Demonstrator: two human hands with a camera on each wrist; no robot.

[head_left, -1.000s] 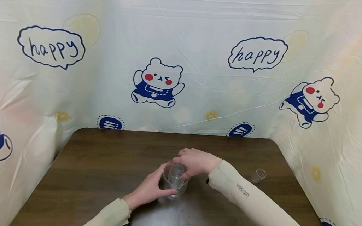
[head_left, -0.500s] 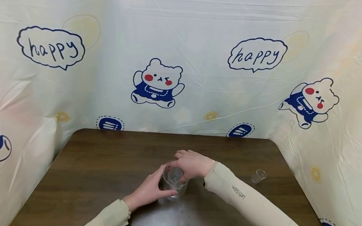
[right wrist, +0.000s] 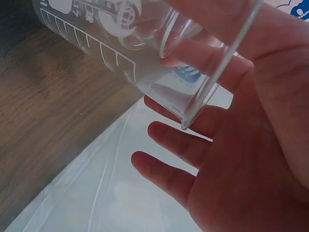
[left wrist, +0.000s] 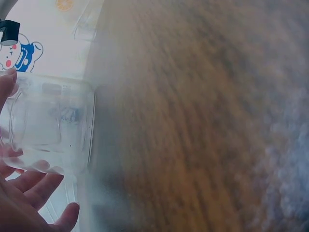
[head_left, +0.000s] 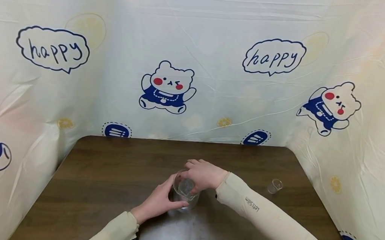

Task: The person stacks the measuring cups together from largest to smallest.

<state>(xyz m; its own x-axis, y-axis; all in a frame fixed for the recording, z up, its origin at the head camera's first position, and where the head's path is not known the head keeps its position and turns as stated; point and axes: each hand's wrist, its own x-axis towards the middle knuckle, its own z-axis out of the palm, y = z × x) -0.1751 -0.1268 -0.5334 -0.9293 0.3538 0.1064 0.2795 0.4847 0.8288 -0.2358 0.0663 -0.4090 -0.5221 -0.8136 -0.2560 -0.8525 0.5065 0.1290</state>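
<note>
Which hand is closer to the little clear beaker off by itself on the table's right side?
Right: your right hand reaches into the large beaker, left of the small beaker. Your left hand cups the large beaker's left side, farther away.

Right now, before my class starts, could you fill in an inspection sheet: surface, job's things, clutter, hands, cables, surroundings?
Surface: brown wood-grain tabletop.
Job's things: large clear beaker, smaller clear beaker inside it.
Clutter: small clear cup, apart, toward the right edge.
Hands: left hand holds the large beaker; right hand reaches into it, holding the smaller one.
Cables: nothing seen.
Surroundings: pale curtain printed with bears and "happy" bubbles.
</note>
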